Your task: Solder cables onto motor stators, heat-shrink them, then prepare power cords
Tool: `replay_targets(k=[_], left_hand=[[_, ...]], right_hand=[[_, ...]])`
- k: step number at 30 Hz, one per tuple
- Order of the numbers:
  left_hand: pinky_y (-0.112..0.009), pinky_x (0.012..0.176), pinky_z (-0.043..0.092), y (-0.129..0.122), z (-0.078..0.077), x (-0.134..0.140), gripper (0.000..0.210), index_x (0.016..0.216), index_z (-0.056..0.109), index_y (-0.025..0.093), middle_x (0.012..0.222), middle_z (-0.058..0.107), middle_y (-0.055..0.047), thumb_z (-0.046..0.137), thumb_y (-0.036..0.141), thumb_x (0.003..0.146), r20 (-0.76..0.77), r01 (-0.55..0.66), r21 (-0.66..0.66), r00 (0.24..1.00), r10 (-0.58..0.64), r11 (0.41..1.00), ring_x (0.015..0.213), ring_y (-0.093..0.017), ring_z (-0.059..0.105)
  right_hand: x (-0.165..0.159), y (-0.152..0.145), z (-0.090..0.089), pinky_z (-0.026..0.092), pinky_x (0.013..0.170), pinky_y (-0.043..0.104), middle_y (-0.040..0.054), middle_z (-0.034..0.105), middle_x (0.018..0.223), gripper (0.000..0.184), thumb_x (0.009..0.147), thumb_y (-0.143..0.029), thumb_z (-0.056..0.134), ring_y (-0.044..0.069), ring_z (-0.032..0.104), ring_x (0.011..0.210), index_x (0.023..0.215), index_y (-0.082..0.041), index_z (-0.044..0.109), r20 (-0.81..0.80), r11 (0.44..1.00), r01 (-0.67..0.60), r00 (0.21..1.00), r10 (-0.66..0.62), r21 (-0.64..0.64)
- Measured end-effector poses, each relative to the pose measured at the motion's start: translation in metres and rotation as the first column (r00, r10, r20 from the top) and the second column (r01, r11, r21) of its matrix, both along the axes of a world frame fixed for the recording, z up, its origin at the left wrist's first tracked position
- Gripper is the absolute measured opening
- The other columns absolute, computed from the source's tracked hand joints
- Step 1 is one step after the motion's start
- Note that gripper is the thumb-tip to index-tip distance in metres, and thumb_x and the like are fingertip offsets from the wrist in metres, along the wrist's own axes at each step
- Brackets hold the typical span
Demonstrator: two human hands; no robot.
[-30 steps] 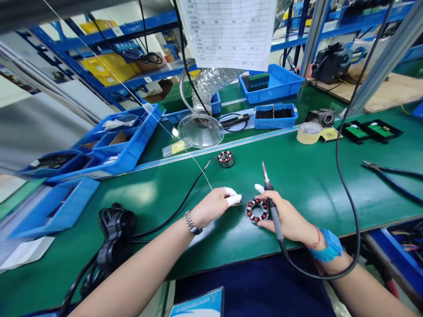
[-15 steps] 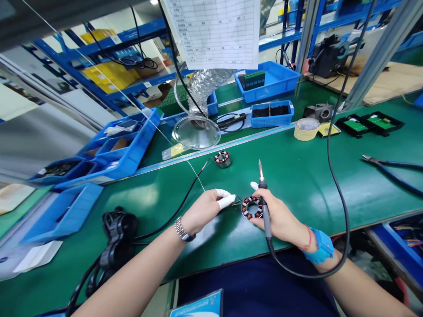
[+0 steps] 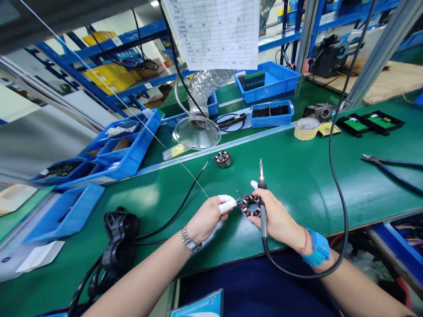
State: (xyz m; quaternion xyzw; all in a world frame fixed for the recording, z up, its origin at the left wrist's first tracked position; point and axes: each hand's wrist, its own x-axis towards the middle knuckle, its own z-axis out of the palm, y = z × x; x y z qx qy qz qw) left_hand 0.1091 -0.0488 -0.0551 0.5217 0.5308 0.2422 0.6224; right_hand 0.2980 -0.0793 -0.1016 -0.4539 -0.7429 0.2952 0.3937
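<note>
Your left hand pinches wire at stator's 9 o'clock; right hand grips iron, steadying stator on desk.

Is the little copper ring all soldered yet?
Not yet. Done: another stator sits aside with a black cable attached. In hand: the left hand pinches wires beside the stator; the right hand steadies it, holding the soldering iron tip-up. Left: touching tip to wires.

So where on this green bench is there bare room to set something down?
Bare mat lies between the soldering iron and pliers; more between the black cable bundle and left hand. Bins crowd the back left.
</note>
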Motion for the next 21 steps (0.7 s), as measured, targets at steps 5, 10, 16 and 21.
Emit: replay_targets(k=[5, 10, 16, 21], left_hand=[[-0.021, 0.046, 0.022, -0.009, 0.009, 0.002, 0.03, 0.066, 0.055, 0.012, 0.058, 0.042, 0.004, 0.061, 0.041, 0.071, -0.097, 0.024, -0.055, 0.995, -0.03, 0.998, 0.048, -0.006, 0.027], [-0.021, 0.046, 0.021, -0.018, 0.022, 0.013, 0.027, 0.06, 0.056, 0.013, 0.05, 0.039, 0.006, 0.065, 0.038, 0.067, -0.171, 0.085, -0.043, 0.981, -0.092, 0.995, 0.047, -0.007, 0.026], [-0.021, 0.049, 0.027, -0.017, 0.008, 0.015, 0.023, 0.065, 0.058, 0.013, 0.057, 0.049, 0.003, 0.064, 0.035, 0.068, -0.106, 0.05, 0.012, 0.993, -0.049, 0.999, 0.05, -0.007, 0.036], [-0.024, 0.062, 0.039, -0.013, -0.006, -0.006, 0.022, 0.076, 0.062, 0.014, 0.073, 0.059, -0.002, 0.054, 0.034, 0.078, -0.166, 0.185, 0.224, 0.975, -0.15, 0.957, 0.065, -0.013, 0.05]], right_hand=[[-0.005, -0.001, -0.003, 0.044, 0.081, 0.036, 0.0075, 0.052, 0.1, 0.048, 0.07, -0.018, 0.064, 0.02, 0.05, 0.091, 0.111, -0.02, 0.038, 0.003, 0.999, 0.034, 0.999, -0.034, 0.028], [-0.005, -0.001, -0.002, 0.045, 0.079, 0.034, 0.0065, 0.053, 0.098, 0.046, 0.07, -0.016, 0.063, 0.019, 0.05, 0.089, 0.109, -0.02, 0.039, -0.005, 0.998, 0.048, 0.999, -0.048, 0.041], [-0.005, -0.002, -0.002, 0.045, 0.08, 0.034, 0.0073, 0.053, 0.101, 0.047, 0.07, -0.017, 0.064, 0.02, 0.05, 0.091, 0.109, -0.02, 0.038, 0.014, 0.998, 0.039, 0.999, -0.04, 0.04], [-0.002, -0.001, -0.001, 0.045, 0.081, 0.035, 0.0066, 0.053, 0.101, 0.048, 0.069, -0.017, 0.064, 0.019, 0.053, 0.091, 0.109, -0.021, 0.038, 0.007, 0.999, 0.045, 0.999, -0.045, 0.009]])
